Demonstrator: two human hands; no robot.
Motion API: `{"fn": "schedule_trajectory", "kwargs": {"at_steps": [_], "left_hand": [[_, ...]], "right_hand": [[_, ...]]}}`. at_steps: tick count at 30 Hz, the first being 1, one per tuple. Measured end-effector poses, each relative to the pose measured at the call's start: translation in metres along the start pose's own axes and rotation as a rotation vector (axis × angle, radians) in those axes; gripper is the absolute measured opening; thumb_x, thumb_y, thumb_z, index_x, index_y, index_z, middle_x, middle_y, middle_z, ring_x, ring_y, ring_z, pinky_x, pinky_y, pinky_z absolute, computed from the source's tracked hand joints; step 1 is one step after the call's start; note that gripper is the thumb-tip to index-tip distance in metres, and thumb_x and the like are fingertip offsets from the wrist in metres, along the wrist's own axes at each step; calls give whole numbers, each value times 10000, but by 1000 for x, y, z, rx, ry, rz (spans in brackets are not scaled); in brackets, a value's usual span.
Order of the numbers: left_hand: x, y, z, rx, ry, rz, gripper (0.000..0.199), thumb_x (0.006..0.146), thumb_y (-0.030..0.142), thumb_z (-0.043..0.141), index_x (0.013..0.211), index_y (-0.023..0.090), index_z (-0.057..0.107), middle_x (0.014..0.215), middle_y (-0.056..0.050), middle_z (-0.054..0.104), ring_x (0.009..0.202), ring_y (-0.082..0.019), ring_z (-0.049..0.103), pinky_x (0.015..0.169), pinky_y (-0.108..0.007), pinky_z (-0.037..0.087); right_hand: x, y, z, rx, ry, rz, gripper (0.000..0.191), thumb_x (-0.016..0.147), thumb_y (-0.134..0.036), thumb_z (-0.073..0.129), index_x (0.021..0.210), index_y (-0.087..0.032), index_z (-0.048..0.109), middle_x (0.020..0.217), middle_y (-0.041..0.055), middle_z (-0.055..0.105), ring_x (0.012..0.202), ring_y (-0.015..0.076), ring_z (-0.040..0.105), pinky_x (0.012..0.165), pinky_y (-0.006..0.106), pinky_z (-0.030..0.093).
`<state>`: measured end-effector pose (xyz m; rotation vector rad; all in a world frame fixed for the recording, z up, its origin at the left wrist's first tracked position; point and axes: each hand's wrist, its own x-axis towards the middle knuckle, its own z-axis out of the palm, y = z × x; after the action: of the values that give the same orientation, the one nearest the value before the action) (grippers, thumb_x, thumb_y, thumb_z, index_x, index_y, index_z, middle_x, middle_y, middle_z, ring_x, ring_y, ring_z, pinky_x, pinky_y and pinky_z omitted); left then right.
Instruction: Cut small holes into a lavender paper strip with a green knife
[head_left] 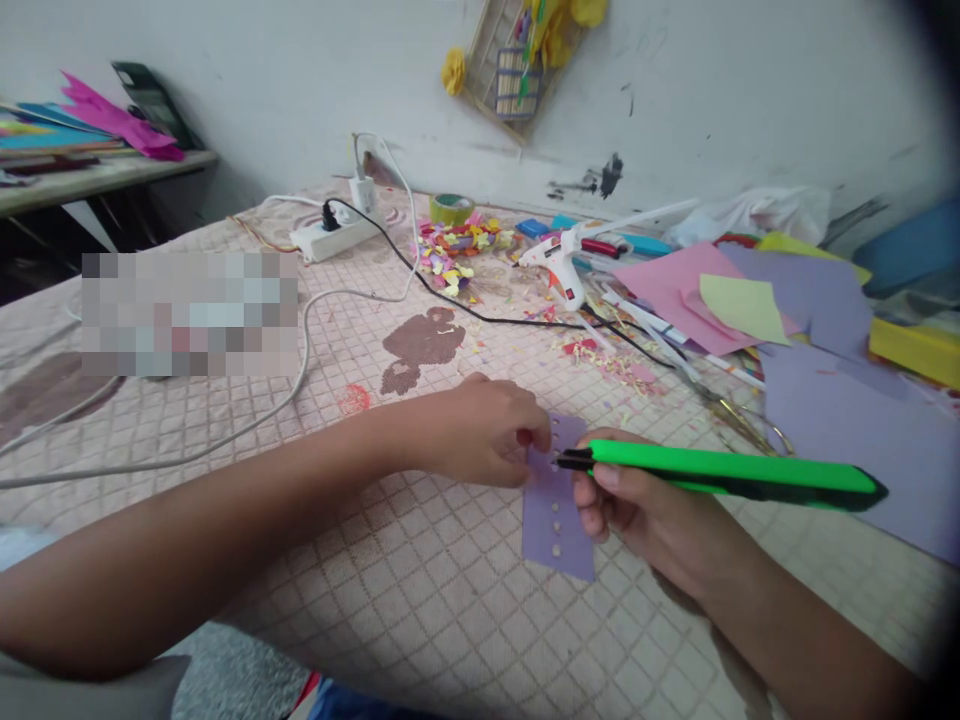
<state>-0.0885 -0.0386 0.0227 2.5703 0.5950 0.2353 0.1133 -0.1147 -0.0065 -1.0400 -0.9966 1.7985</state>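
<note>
Purple and punched with small holes, a paper strip (559, 535) lies on the cloth-covered bench (420, 610), at the near middle. The right hand (637, 500) grips a green cutter (720, 470), its fingers closed round the dark end, the tip over the strip. Bent over the strip's far left edge is the left hand (480, 435); whether its fingers pinch the paper, I cannot tell. Farther off stands a white glue gun (562, 270), and scissors (739, 415) lie right of the strip.
</note>
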Motion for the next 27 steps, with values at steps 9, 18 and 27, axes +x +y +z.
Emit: {"fn": "schedule_trajectory", "kwargs": {"at_steps": [9,18,27], "left_hand": [[-1,11,5,-48,186,64,109,804,263,600,810,154,593,776,-2,608,723,-115,544,704,-242,410],[0,15,9,-62,248,72,46,736,109,567,705,141,563,688,14,576,669,-99,525,693,-236,403],[-1,-10,-10,207,442,-224,369,890,317,446,565,158,519,541,1,507,534,-111,453,601,-273,356]], "right_hand": [[-1,-1,1,1,30,-16,35,781,-270,670,763,-242,682,669,-17,668,578,117,624,562,231,519],[-1,2,2,-11,-1,-82,37,784,-234,683,810,-228,657,673,-25,678,578,103,636,553,211,518],[-4,-8,-14,-38,153,-186,88,734,-241,723,793,-253,661,636,-31,665,534,115,607,489,208,499]]}}
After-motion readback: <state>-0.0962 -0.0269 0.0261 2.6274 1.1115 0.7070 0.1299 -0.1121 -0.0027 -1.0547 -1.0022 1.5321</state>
